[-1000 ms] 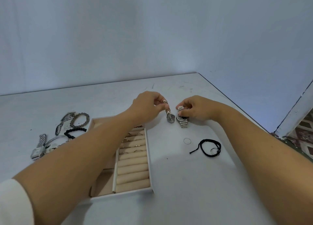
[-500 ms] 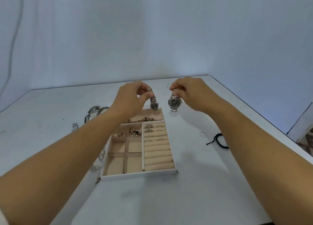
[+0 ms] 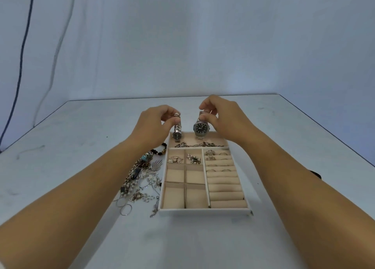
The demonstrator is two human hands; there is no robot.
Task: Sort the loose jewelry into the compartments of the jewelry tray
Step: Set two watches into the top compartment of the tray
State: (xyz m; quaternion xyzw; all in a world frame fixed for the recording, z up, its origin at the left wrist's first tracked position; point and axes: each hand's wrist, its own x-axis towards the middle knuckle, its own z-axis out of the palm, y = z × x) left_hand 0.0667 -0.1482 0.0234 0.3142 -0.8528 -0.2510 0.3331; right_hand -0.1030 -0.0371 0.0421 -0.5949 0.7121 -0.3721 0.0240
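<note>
Thumb and forefinger of the left hand (image 3: 156, 119) are pinching a small silver metal wristwatch (image 3: 177, 134) by its band above the far compartment of the beige velvet jewelry tray (image 3: 205, 210). Beside it, the right hand (image 3: 222, 114) is likewise dangling a larger dark-dialed silver wristwatch (image 3: 201, 128).

Both bare forearms reach forward and converge, the hands side by side but apart. The left hand (image 3: 155, 121) has its fingers curled, thumb and fingertips pinching the strap end of a small watch (image 3: 177, 134) that hangs below them. The right hand (image 3: 222, 115), slightly higher, pinches the strap of a larger watch (image 3: 201, 127) the same way.
</note>
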